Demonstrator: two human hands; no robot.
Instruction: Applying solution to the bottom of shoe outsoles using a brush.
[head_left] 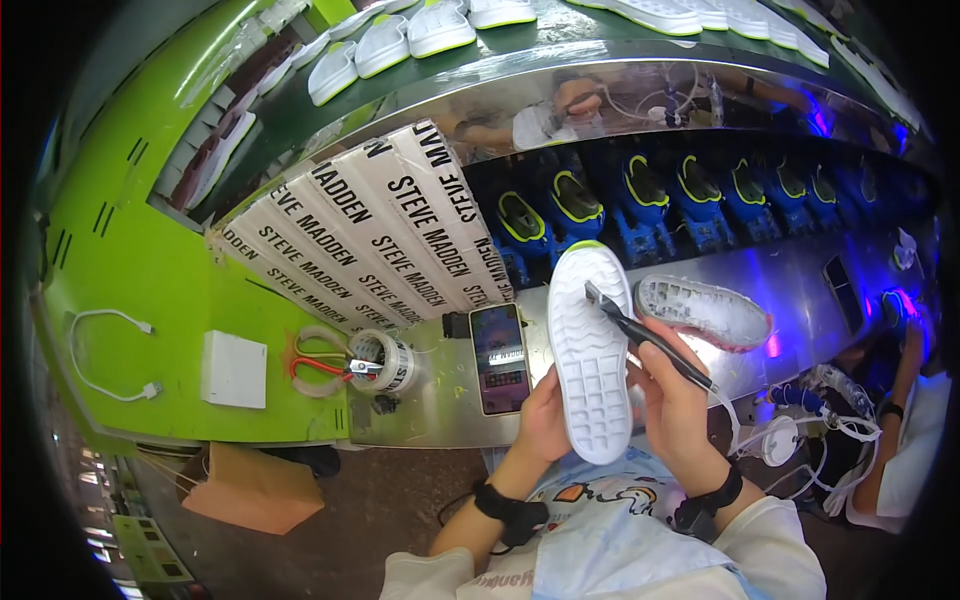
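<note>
My left hand (pixel 541 415) grips a white shoe sole (pixel 590 345) by its left edge, its patterned tread side facing up and its toe pointing away from me. My right hand (pixel 672 390) is closed around a dark-handled brush (pixel 655 345), from whose rear end a pale tube runs off to the right. The brush tip rests on or just over the upper part of the sole; contact is hard to tell. Behind my right hand a second sole (pixel 705 310), greyish white with a pinkish rim, lies on the metal bench.
Blue shoes with yellow-green collars (pixel 577 197) stand in a row beyond the bench (pixel 450 425). White soles (pixel 440 28) line the shelf above. Left are a tape-covered box (pixel 370 230), phone (pixel 500 358), tape rolls (pixel 385 362) and scissors (pixel 335 367). A co-worker's arm (pixel 900 385) shows right.
</note>
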